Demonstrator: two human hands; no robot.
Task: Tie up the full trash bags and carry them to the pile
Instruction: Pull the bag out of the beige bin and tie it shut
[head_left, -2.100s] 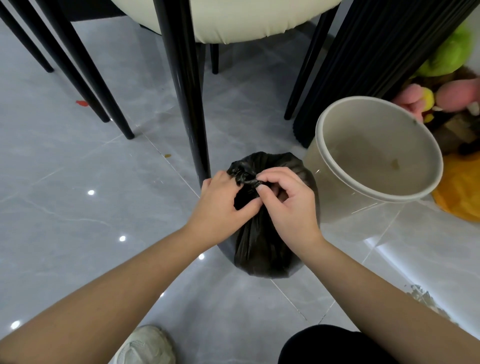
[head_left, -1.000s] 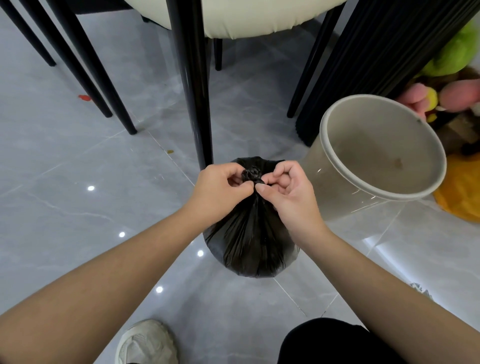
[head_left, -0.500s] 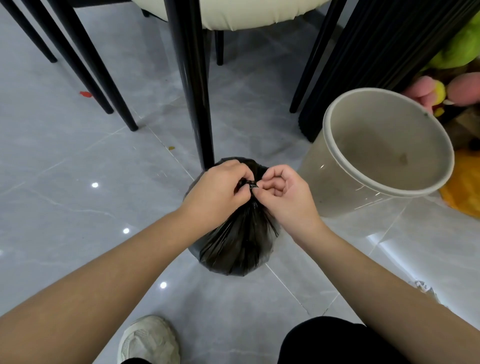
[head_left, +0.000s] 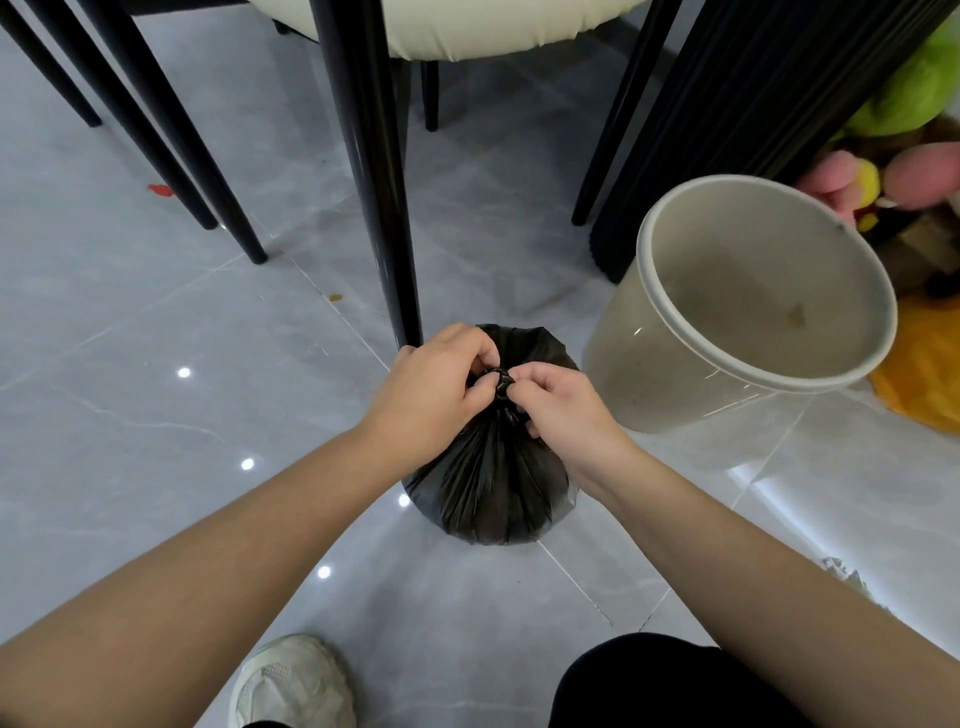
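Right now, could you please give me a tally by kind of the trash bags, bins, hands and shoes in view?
Black trash bag: 1
Beige bin: 1
Hands: 2, the left hand and the right hand, both pinching the bag's knot
White shoe: 1
Total: 5

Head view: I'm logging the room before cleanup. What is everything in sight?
trash bag: one, black, floor centre.
bin: one, beige, right of the bag, no liner.
chair legs: several, black, behind the bag.
seat cushion: one, cream, top centre.
ribbed column: one, black, top right.
plush toys: several, green, pink and yellow, right edge.
red scrap: one, floor, far left.
shoe: one, white, bottom edge.
left hand: pinches the bag's knot.
right hand: pinches the bag's knot.
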